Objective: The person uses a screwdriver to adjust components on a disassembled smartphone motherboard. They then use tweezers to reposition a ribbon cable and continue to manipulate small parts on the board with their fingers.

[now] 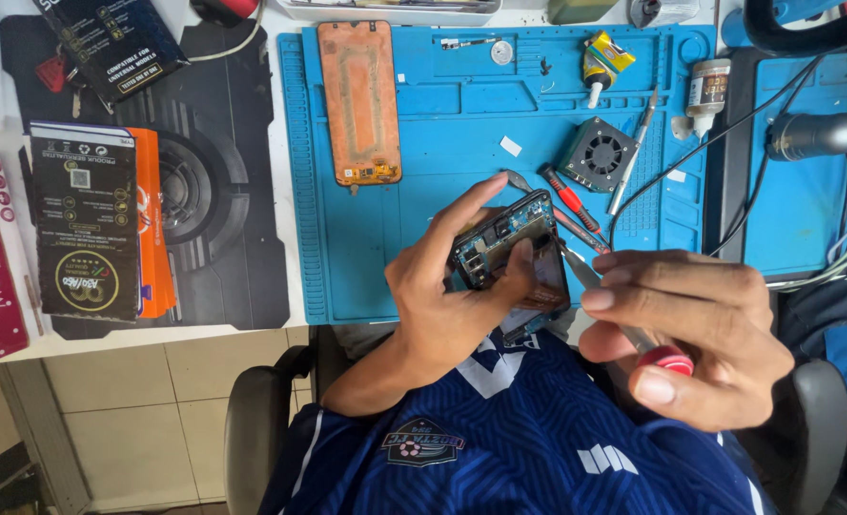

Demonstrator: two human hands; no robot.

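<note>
An open phone is gripped by the left hand. A red-tipped screwdriver is pinched by the right hand. A blue mat is spread on the tabletop.

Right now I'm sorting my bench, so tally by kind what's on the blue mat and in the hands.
Opened phones: 1, in the left hand, phone
Screwdrivers: 2, right hand holds one, one on blue mat
Loose screen panels: 1
Small fans: 1
Glue bottles: 1
Total: 6
</note>
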